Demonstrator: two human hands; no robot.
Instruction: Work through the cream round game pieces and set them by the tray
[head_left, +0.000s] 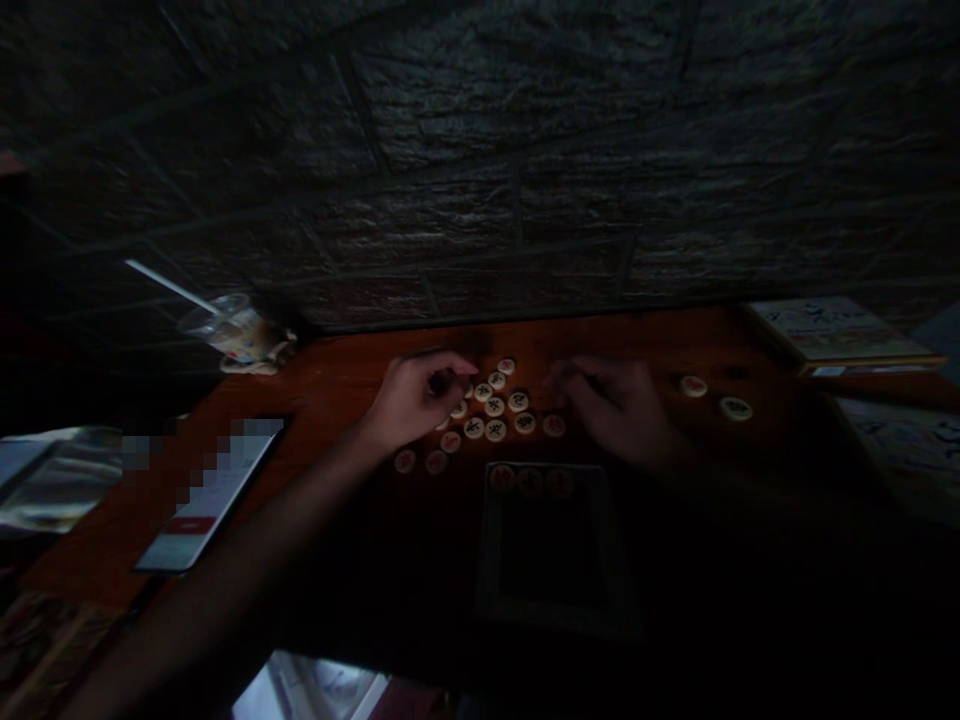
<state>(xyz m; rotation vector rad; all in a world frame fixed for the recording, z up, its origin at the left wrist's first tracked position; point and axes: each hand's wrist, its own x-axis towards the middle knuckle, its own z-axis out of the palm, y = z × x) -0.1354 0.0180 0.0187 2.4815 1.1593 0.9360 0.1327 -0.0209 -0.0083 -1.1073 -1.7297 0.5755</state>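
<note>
Round Chinese chess pieces with red or dark characters lie in a loose group on the wooden table. My left hand is at the group's left edge, thumb and forefinger curled towards each other. Its fingertips are close beside the pieces and partly cover some; whether one is between them I cannot make out. To the right of the group is my right hand, fingers bent and closed, near a red-marked piece. What its fingertips hold, if anything, is hidden. Below the group, a shallow box has a row of three pieces along its far side.
Two more pieces lie right of my right hand. Flat boxes rest at the right end. A phone lies at left, and a plastic cup with a straw stands behind it. A dark stone wall borders the table.
</note>
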